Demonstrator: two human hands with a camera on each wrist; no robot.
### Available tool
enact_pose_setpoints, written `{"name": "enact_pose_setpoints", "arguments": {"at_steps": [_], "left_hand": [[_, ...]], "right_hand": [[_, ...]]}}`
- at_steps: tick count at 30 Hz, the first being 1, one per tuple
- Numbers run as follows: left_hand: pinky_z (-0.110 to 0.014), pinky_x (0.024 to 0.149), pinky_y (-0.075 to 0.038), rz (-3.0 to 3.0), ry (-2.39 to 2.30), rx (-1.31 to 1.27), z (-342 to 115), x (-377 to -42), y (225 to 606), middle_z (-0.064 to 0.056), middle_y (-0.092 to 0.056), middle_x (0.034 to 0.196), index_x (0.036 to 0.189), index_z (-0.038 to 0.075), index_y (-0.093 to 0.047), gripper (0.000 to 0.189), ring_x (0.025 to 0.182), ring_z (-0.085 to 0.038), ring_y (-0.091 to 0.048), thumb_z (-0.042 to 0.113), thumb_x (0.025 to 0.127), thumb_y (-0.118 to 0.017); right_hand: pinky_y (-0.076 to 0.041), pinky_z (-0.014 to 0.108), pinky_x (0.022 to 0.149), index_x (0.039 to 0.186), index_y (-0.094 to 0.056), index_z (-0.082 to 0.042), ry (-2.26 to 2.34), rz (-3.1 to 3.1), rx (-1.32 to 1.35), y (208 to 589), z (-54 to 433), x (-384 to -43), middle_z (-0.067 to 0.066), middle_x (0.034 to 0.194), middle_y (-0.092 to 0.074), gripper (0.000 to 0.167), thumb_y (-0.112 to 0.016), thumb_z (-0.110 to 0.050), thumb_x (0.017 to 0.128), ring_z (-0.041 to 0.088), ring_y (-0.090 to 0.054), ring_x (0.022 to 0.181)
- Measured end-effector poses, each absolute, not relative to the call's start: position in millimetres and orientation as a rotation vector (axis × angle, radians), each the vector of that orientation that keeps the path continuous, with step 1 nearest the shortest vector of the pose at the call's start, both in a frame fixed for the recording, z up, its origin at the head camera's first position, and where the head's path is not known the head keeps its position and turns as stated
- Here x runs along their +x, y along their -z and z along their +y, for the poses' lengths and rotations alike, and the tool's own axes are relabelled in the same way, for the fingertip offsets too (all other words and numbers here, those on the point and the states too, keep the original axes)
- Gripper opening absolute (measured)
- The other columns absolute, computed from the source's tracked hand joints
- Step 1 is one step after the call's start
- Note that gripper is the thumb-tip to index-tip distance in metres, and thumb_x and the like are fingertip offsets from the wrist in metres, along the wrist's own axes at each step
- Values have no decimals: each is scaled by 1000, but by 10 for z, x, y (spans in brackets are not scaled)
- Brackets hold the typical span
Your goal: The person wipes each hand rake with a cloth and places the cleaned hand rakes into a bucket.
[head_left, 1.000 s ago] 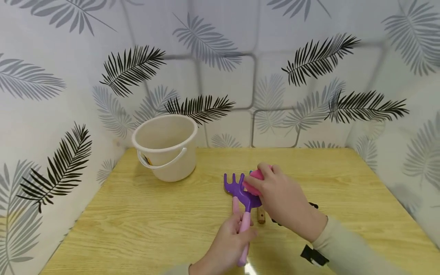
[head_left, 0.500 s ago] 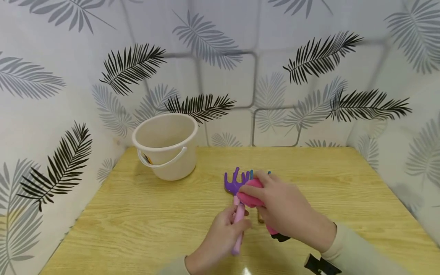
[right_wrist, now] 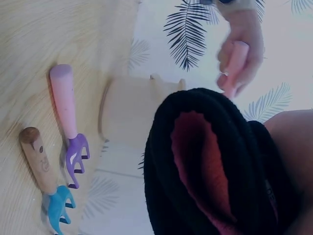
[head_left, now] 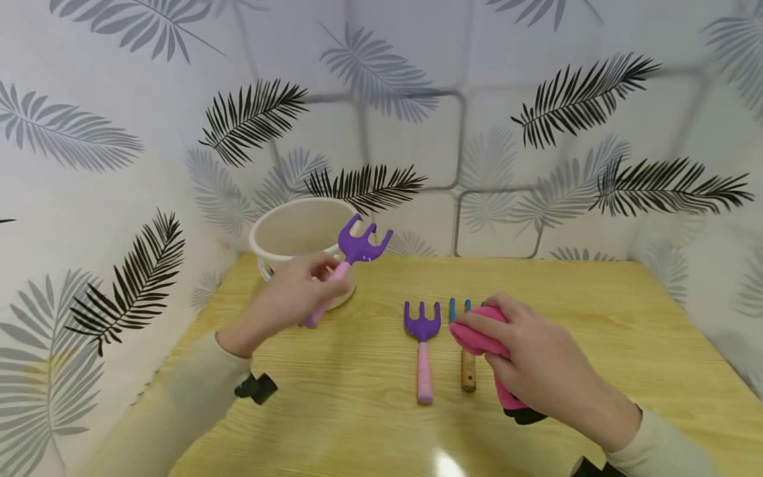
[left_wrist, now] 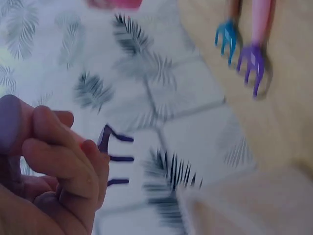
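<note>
My left hand (head_left: 295, 291) grips the pink handle of a purple hand rake (head_left: 360, 248), raised off the table. In the head view its tines overlap the right rim of a cream bucket (head_left: 262, 244). My right hand (head_left: 539, 354) holds a pink glove (head_left: 481, 331), whose black cuff (right_wrist: 195, 100) gapes in the right wrist view. A second purple hand rake (head_left: 424, 364) with a pink handle lies on the table. Beside it, a blue hand rake (head_left: 468, 371) with a wooden handle is partly covered by the glove.
The wooden table (head_left: 357, 430) ends at a leaf-patterned backdrop (head_left: 405, 146) behind and at both sides. The bucket stands at the back left, its front partly hidden by my left hand.
My left hand has lifted one purple rake from beside the other and carried it left, up to the bucket. My right hand has drawn slightly right with the pink glove.
</note>
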State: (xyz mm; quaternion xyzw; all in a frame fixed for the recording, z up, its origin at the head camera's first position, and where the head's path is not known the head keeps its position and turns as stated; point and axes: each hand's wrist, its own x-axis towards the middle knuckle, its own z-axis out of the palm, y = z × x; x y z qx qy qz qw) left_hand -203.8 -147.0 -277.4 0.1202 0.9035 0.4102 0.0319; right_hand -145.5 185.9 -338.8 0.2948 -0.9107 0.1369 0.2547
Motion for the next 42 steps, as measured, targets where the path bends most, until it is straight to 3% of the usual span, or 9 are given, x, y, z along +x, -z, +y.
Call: {"name": "enact_pose_setpoints", "arguments": {"at_steps": [4, 8, 13, 18, 24, 31, 37, 39, 42], "left_hand": [[-28, 53, -52, 2855, -1060, 385, -1827, -2308, 2354, -11, -66, 93, 119, 11, -69, 35, 59, -14, -58, 35, 94, -66], [-24, 49, -46, 2899, -805, 334, -2088, -2667, 2092, -2, -61, 70, 113, 7, -71, 32, 51, -9, -52, 30, 92, -66], [-24, 50, -44, 2965, -472, 290, -2285, -3171, 2117, 4, -55, 59, 80, 10, -69, 21, 52, -8, -49, 29, 87, -68], [-24, 47, -42, 2909, -241, 266, -2353, -3587, 2270, 5, -52, 56, 59, 17, -56, 30, 49, -9, -46, 25, 83, -72], [-23, 46, -33, 2760, -92, 271, -2220, -3841, 2349, 7, -52, 51, 58, 17, -60, 27, 48, -7, -43, 22, 80, -73], [-19, 46, -39, 2637, -23, 316, -2088, -4003, 2489, 0, -66, 63, 79, 7, -75, 6, 46, -5, -47, 10, 81, -70], [-22, 41, -26, 2596, 207, 377, -2054, -3994, 2667, 2, -50, 53, 53, 11, -55, 23, 45, -11, -39, -2, 71, -62], [-22, 41, -24, 2568, 352, 376, -2063, -4010, 2712, 3, -45, 53, 51, 14, -48, 27, 47, -13, -37, -3, 68, -58], [-22, 42, -29, 2560, 455, 336, -2016, -4030, 2751, 1, -46, 57, 53, 13, -51, 26, 51, -15, -39, -3, 72, -58]], "right_hand": [[-43, 26, 52, 120, -71, -33, -376, -2500, 793, 3408, 1847, -1479, -2, 110, -60, 48, -73, -8, 80, 14, -57, 82], [-42, 26, 51, 121, -72, -31, -379, -2504, 790, 3415, 1856, -1494, 0, 111, -61, 46, -73, -10, 81, 14, -57, 80], [-41, 26, 51, 119, -73, -29, -371, -2527, 758, 3453, 1894, -1494, 0, 108, -61, 41, -76, -14, 82, 13, -55, 75], [-45, 29, 54, 119, -73, -26, -365, -2593, 717, 3506, 1943, -1494, 2, 108, -61, 40, -78, -16, 81, 16, -58, 77], [-43, 28, 52, 120, -72, -31, -372, -2648, 687, 3575, 1984, -1501, -4, 108, -60, 41, -80, -21, 81, 13, -57, 80], [-50, 36, 55, 121, -71, -32, -353, -2668, 683, 3625, 2021, -1499, 0, 111, -61, 41, -79, -23, 82, 18, -61, 87], [-52, 37, 55, 122, -71, -32, -347, -2682, 710, 3679, 2048, -1466, 0, 110, -61, 43, -79, -21, 82, 18, -62, 87], [-53, 38, 56, 123, -71, -32, -352, -2706, 709, 3683, 2038, -1463, 1, 113, -62, 43, -79, -21, 82, 19, -62, 90], [-54, 39, 58, 124, -70, -33, -355, -2724, 700, 3685, 2055, -1457, 2, 114, -62, 44, -79, -21, 83, 19, -62, 90]]}}
